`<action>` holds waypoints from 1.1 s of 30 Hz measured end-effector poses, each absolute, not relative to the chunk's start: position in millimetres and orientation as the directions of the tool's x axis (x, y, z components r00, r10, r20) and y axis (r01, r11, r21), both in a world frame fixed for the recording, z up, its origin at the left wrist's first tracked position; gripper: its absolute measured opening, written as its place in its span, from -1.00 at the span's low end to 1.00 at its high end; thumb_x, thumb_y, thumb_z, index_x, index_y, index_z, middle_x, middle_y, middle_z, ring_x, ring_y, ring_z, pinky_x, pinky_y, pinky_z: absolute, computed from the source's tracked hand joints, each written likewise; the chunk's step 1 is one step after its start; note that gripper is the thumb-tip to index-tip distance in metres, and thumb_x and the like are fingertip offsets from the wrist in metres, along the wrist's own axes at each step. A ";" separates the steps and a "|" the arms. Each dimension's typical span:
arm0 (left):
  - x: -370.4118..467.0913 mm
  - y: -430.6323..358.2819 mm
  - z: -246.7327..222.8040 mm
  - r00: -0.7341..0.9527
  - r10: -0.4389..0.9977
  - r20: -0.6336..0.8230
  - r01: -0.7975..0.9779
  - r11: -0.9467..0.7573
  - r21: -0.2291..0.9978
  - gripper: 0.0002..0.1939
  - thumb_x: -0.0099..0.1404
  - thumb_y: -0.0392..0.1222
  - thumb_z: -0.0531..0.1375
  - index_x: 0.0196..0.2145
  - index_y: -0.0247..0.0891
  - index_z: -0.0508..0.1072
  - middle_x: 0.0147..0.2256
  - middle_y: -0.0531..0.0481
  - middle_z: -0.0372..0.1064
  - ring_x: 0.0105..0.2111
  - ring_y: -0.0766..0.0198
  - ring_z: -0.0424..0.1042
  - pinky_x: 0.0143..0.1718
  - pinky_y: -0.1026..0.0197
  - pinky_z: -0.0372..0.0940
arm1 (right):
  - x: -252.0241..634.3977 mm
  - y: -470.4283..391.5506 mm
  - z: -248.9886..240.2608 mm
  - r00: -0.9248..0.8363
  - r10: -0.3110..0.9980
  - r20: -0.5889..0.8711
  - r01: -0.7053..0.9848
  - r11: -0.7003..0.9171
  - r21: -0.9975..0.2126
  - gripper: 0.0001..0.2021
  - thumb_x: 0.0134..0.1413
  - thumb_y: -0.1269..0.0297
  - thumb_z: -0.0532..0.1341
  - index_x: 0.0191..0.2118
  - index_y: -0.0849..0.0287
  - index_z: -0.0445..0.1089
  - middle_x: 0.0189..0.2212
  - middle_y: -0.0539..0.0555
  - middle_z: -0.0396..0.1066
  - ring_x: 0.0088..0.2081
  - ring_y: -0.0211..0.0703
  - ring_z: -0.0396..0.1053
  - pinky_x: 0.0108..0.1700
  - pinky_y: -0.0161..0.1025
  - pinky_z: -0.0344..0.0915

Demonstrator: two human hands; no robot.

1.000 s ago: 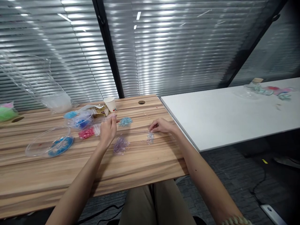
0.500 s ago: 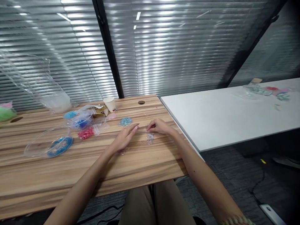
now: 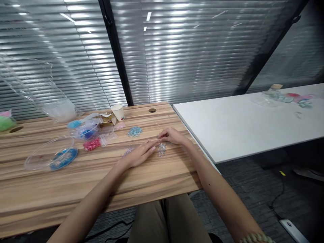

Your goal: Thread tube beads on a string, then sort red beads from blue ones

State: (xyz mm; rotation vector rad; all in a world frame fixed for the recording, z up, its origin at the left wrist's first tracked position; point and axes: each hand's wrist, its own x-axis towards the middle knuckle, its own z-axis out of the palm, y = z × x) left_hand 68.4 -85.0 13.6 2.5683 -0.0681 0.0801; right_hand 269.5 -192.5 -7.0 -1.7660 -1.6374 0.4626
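Observation:
My left hand lies low over the wooden table, its fingers stretched toward my right hand and close to a small pile of clear pieces. Beside its back edge, partly covered, are purplish clear pieces. My right hand is just behind the clear pile, with thumb and forefinger pinched together; whatever sits between them is too small to make out. Farther back is a pile of light blue pieces.
On the left are a clear round container with blue pieces, a bag of red beads, a tub with dark blue pieces and a paper cup. A white table adjoins on the right.
My left hand has moved right and toward me, down beside the clear pile, uncovering some of the purplish pieces. My right hand has hardly moved and stays pinched.

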 end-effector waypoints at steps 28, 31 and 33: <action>68.6 -80.2 13.8 0.996 0.057 0.071 0.016 -0.875 0.484 -0.50 0.41 -0.01 -0.19 0.20 -0.29 0.10 0.18 -0.07 0.10 0.14 0.22 0.14 0.17 0.18 0.01 | 269.2 -194.4 -4.0 0.122 0.988 0.098 0.663 -0.007 -0.748 -0.76 -0.06 0.25 0.25 -0.26 0.26 0.52 -0.33 0.11 0.51 -0.30 -0.14 0.41 -0.25 -0.31 0.27; 68.2 -79.4 13.9 0.995 0.055 0.079 0.009 -0.871 0.491 -0.49 0.41 0.01 -0.19 0.20 -0.29 0.10 0.18 -0.07 0.09 0.15 0.21 0.13 0.18 0.17 0.00 | 270.1 -194.7 -3.7 0.123 0.987 0.100 0.651 -0.004 -0.759 -0.75 -0.01 0.25 0.22 -0.23 0.24 0.52 -0.30 0.11 0.51 -0.27 -0.14 0.41 -0.22 -0.30 0.27; 67.8 -79.0 14.7 0.995 0.047 0.088 -0.003 -0.866 0.499 -0.49 0.41 0.01 -0.19 0.20 -0.27 0.11 0.18 -0.06 0.08 0.16 0.20 0.13 0.18 0.15 0.01 | 270.1 -194.8 -3.4 0.120 0.987 0.107 0.649 0.004 -0.761 -0.76 0.00 0.25 0.21 -0.23 0.24 0.52 -0.30 0.12 0.51 -0.26 -0.13 0.41 -0.22 -0.30 0.28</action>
